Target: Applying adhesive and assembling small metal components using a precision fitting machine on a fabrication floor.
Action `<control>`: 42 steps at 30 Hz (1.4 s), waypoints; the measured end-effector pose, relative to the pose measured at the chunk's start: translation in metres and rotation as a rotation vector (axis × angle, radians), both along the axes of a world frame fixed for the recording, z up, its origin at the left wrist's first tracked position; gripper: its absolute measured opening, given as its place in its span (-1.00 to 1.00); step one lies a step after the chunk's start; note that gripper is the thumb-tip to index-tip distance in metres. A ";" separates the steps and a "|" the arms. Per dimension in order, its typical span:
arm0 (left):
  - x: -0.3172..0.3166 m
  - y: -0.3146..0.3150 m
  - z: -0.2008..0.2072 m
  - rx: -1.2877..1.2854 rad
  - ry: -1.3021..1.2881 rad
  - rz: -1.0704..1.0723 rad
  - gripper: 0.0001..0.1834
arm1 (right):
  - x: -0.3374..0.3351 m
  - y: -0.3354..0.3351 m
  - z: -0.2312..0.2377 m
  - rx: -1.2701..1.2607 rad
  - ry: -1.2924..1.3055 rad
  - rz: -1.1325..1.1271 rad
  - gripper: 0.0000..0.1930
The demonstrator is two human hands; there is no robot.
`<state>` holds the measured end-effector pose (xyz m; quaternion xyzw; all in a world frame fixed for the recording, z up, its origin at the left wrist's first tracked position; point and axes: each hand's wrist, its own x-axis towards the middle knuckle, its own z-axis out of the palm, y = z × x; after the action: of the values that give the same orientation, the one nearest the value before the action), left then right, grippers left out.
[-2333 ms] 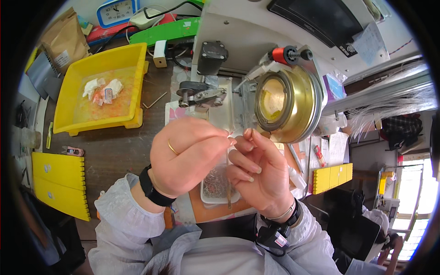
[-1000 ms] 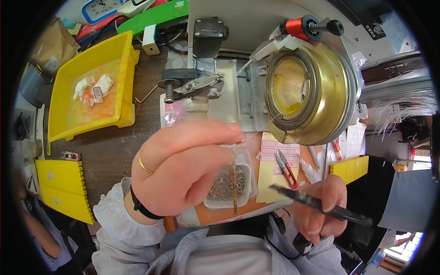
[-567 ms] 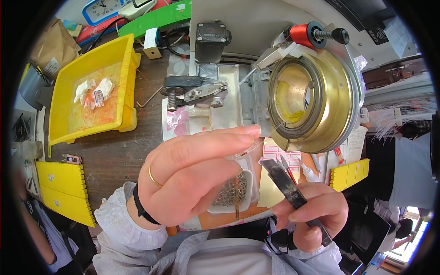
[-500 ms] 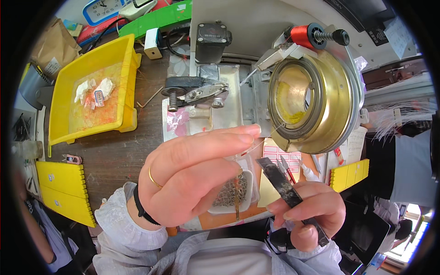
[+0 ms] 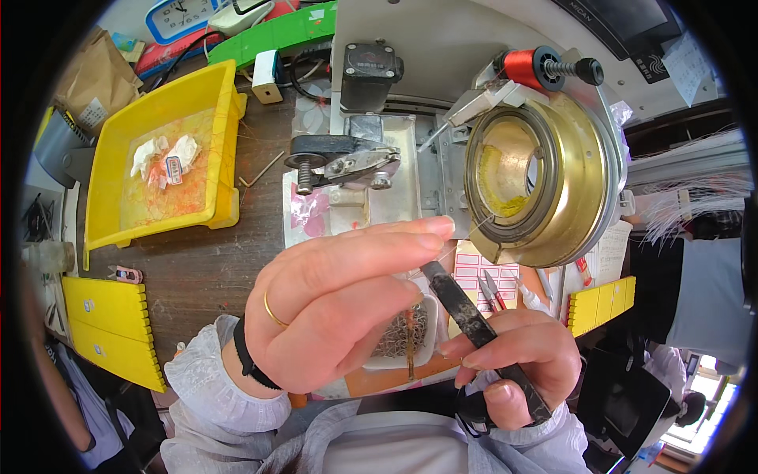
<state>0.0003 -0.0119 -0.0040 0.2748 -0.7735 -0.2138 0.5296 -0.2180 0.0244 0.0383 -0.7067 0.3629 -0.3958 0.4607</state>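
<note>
My left hand [image 5: 332,292] is closed in front of the machine, its fingertips pinched on a fine wire [image 5: 478,226] that runs up to the brass ring head [image 5: 580,182]. Palm and fingers hide most of what lies in the pinch. My right hand [image 5: 533,355] grips a flat dark metal bar [image 5: 466,312], slanting up to the left. The bar's upper end is close to the left fingertips; I cannot tell whether it touches them. Below the left hand stands a white tub [image 5: 433,340] with many small metal pieces [image 5: 395,338], partly covered.
A spool of red wire [image 5: 521,67] sits above the ring head. To its left is a metal arm with a spring [image 5: 347,162]. A yellow tray [image 5: 225,150] and an L-shaped hex key [image 5: 262,170] lie at left. Small scissors [image 5: 493,292] rest behind the right hand.
The right hand has moved left with the dark bar, bringing its upper end close to the left fingertips. The left hand has shifted only slightly to the right.
</note>
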 end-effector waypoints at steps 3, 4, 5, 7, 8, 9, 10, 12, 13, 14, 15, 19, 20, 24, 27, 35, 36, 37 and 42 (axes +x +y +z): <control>-0.001 0.000 0.000 0.002 0.006 -0.007 -0.71 | 0.000 0.001 0.003 0.044 0.081 0.004 -0.78; -0.002 0.000 -0.001 0.005 0.008 -0.004 -0.71 | 0.001 0.003 0.002 0.043 0.082 0.002 -0.78; -0.003 0.000 -0.002 0.003 0.011 -0.006 -0.71 | 0.004 0.004 0.001 0.064 0.056 -0.045 -0.80; -0.002 0.001 -0.002 0.009 0.036 -0.016 -0.70 | 0.006 0.004 -0.001 0.087 0.021 -0.084 -0.81; -0.002 0.002 -0.002 0.009 0.033 -0.013 -0.70 | 0.006 0.002 -0.002 0.043 -0.007 -0.052 -0.83; -0.002 0.004 0.000 0.006 0.041 -0.035 -0.69 | 0.005 0.001 -0.001 -0.002 -0.030 -0.023 -0.85; -0.002 0.005 0.000 0.003 0.049 -0.058 -0.68 | 0.003 0.001 -0.001 -0.002 -0.028 -0.023 -0.85; -0.003 0.006 0.001 0.009 0.059 -0.047 -0.67 | -0.003 0.001 0.001 -0.045 -0.008 -0.003 -0.86; -0.003 0.006 0.001 0.015 0.067 -0.037 -0.67 | -0.008 0.005 0.003 -0.049 -0.002 -0.006 -0.86; -0.003 0.005 0.001 0.011 0.072 -0.041 -0.67 | -0.015 0.013 0.003 -0.058 -0.023 -0.072 -0.86; -0.004 0.003 0.002 -0.022 0.067 -0.029 -0.68 | -0.022 0.020 0.004 -0.073 -0.045 -0.142 -0.85; -0.002 0.003 -0.005 -0.101 -0.039 0.031 -0.74 | -0.053 0.038 -0.022 -0.182 0.366 -0.303 -0.79; -0.003 0.003 -0.006 -0.113 -0.048 0.026 -0.74 | -0.055 0.038 -0.027 -0.216 0.455 -0.300 -0.77; -0.008 0.004 -0.007 -0.088 -0.146 0.112 -0.78 | -0.071 0.040 -0.053 -0.375 0.756 -0.222 -0.64; -0.011 0.001 -0.014 -0.104 -0.171 0.244 -0.81 | -0.071 0.044 -0.055 -0.386 0.904 -0.284 -0.57; -0.028 0.000 0.004 -0.355 -0.496 0.269 -0.81 | -0.093 0.040 -0.021 -0.447 0.738 -0.375 -0.52; -0.029 0.001 0.007 -0.368 -0.544 0.275 -0.82 | -0.092 0.037 -0.017 -0.459 0.657 -0.378 -0.55; -0.029 0.002 0.010 -0.381 -0.593 0.283 -0.83 | -0.092 0.034 -0.013 -0.465 0.648 -0.374 -0.55; -0.031 -0.005 0.047 -0.184 -0.296 0.481 -0.90 | -0.090 0.009 0.005 -0.438 0.341 -0.398 -0.60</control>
<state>-0.0311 -0.0167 0.0425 0.4293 -0.7712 0.0312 0.4690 -0.3081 0.0329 0.0435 -0.7602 0.4718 -0.4227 0.1445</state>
